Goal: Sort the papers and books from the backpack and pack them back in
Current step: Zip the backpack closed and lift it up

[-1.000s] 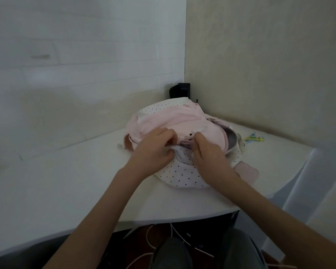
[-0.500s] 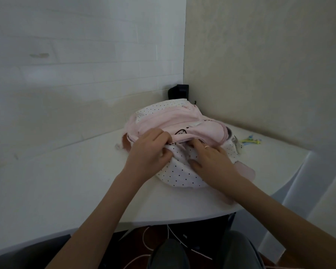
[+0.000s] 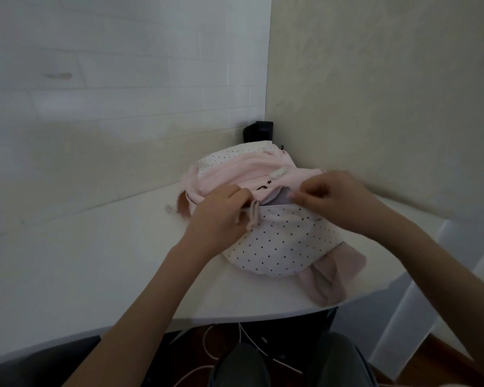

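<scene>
On the table [image 3: 67, 275] lies a pink backpack [image 3: 277, 241]. Left hand [image 3: 221, 216] grips its opening edge. Right hand [image 3: 333, 196] pinches the zipper.

one head-worn view looks forward and down, close over the table [image 3: 95, 275] toward the wall corner.

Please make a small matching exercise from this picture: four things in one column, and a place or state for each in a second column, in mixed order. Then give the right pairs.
Things:
1. backpack
2. left hand
3. right hand
4. black box

Places or states:
A. in the corner by the walls
B. pinches at the opening's right end
C. lies on the white table, partly open
D. grips the opening's left end

Pairs: 1-C, 2-D, 3-B, 4-A
</scene>
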The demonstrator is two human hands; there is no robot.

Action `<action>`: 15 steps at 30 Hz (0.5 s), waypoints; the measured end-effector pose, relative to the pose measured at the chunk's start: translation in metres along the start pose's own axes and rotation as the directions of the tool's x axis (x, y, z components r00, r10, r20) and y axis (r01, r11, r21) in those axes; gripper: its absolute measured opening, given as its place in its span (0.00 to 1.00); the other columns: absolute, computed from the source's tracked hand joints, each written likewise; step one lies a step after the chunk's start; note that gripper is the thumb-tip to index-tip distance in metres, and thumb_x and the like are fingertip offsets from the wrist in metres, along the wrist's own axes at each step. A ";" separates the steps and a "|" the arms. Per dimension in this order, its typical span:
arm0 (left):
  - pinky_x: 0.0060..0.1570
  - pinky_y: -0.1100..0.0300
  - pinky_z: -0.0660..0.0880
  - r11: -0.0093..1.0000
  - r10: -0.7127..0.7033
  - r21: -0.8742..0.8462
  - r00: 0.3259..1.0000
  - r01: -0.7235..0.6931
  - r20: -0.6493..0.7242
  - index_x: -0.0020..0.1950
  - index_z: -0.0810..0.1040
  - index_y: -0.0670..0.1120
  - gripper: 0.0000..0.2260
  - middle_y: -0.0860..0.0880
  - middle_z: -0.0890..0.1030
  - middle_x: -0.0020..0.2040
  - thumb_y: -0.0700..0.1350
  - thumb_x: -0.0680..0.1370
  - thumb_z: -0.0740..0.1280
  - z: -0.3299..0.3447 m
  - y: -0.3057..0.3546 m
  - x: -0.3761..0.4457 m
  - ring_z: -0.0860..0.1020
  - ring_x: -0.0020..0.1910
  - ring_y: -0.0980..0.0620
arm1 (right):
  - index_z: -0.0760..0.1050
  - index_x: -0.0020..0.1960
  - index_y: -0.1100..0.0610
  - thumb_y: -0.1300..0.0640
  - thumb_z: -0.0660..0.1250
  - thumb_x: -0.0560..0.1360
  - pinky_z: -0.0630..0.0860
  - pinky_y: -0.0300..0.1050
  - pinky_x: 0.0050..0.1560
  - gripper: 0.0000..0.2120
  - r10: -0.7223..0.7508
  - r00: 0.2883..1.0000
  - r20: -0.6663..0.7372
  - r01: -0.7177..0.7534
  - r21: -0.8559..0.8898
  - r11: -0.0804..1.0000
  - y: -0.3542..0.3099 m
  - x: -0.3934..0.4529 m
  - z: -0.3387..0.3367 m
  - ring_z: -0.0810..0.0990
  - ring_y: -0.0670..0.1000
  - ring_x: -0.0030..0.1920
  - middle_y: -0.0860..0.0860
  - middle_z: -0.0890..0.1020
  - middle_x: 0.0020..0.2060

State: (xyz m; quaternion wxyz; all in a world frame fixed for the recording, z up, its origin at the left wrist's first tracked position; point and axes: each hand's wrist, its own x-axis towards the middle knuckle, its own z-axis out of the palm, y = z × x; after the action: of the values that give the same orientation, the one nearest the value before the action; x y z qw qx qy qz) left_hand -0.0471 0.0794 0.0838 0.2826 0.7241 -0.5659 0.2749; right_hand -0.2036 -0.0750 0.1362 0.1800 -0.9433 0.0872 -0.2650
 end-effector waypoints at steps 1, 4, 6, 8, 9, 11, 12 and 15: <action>0.37 0.59 0.66 0.999 -0.011 -0.049 1.000 0.011 0.011 0.43 0.78 0.41 0.07 0.47 0.78 0.40 0.38 0.67 0.71 0.001 0.000 0.001 0.75 0.40 0.46 | 0.64 0.27 0.52 0.37 0.61 0.71 0.56 0.37 0.26 0.23 0.007 1.000 -0.029 -0.010 -0.078 0.997 -0.002 0.002 0.003 0.61 0.45 0.23 0.47 0.63 0.19; 0.39 0.56 0.71 0.979 -0.095 -0.183 0.995 0.088 -0.025 0.43 0.79 0.42 0.09 0.52 0.77 0.39 0.39 0.66 0.74 0.002 -0.002 0.003 0.73 0.40 0.52 | 0.73 0.48 0.44 0.30 0.60 0.66 0.68 0.41 0.39 0.21 0.009 1.000 -0.020 -0.013 -0.209 0.978 -0.015 0.009 0.023 0.74 0.41 0.33 0.43 0.78 0.29; 0.38 0.62 0.67 0.976 -0.110 -0.191 0.993 0.101 -0.036 0.43 0.79 0.43 0.09 0.53 0.75 0.38 0.40 0.65 0.75 0.001 -0.005 0.001 0.73 0.39 0.51 | 0.70 0.58 0.42 0.29 0.62 0.64 0.69 0.48 0.52 0.27 -0.048 0.997 0.067 0.064 -0.268 0.961 -0.025 0.017 0.041 0.78 0.45 0.47 0.41 0.80 0.41; 0.37 0.68 0.63 0.977 -0.127 -0.177 0.991 0.119 -0.034 0.41 0.78 0.42 0.10 0.54 0.75 0.36 0.40 0.64 0.75 -0.001 -0.008 -0.003 0.73 0.38 0.50 | 0.71 0.59 0.43 0.32 0.66 0.66 0.65 0.48 0.53 0.25 -0.112 0.992 0.055 0.123 -0.297 0.947 -0.033 0.024 0.053 0.76 0.47 0.52 0.41 0.76 0.43; 0.38 0.70 0.64 0.973 -0.152 -0.180 0.987 0.142 -0.045 0.40 0.77 0.43 0.10 0.53 0.77 0.35 0.40 0.63 0.75 -0.002 -0.010 -0.005 0.74 0.37 0.51 | 0.71 0.60 0.43 0.33 0.65 0.67 0.63 0.47 0.52 0.25 -0.151 0.988 0.032 0.153 -0.318 0.936 -0.034 0.026 0.057 0.76 0.48 0.53 0.42 0.75 0.44; 0.38 0.72 0.65 0.952 -0.225 -0.232 0.971 0.202 -0.076 0.38 0.73 0.46 0.11 0.54 0.78 0.34 0.39 0.64 0.75 -0.004 -0.013 -0.011 0.75 0.34 0.55 | 0.70 0.64 0.43 0.31 0.62 0.68 0.62 0.47 0.52 0.28 -0.229 0.972 0.046 0.230 -0.362 0.903 -0.034 0.024 0.062 0.75 0.48 0.54 0.43 0.77 0.49; 0.37 0.72 0.66 0.934 -0.265 -0.272 0.960 0.233 -0.086 0.38 0.71 0.50 0.14 0.56 0.78 0.33 0.39 0.65 0.74 -0.004 -0.013 -0.013 0.75 0.34 0.59 | 0.69 0.65 0.44 0.31 0.60 0.68 0.63 0.47 0.52 0.30 -0.249 0.965 0.076 0.259 -0.373 0.891 -0.034 0.021 0.064 0.75 0.48 0.54 0.44 0.77 0.51; 0.43 0.65 0.71 0.883 -0.357 -0.349 0.932 0.315 -0.059 0.39 0.65 0.56 0.18 0.61 0.78 0.34 0.41 0.66 0.74 -0.005 -0.013 -0.015 0.77 0.37 0.66 | 0.69 0.61 0.46 0.39 0.57 0.68 0.65 0.49 0.51 0.24 -0.264 0.959 0.104 0.284 -0.357 0.890 -0.033 0.013 0.066 0.76 0.49 0.50 0.45 0.75 0.49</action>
State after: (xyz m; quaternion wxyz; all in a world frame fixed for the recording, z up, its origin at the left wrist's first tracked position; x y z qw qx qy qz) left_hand -0.0376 0.0959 0.0753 0.4783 0.7348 -0.4516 0.1655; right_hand -0.1550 -0.0290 0.1026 -0.0371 -0.9696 -0.0034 -0.2417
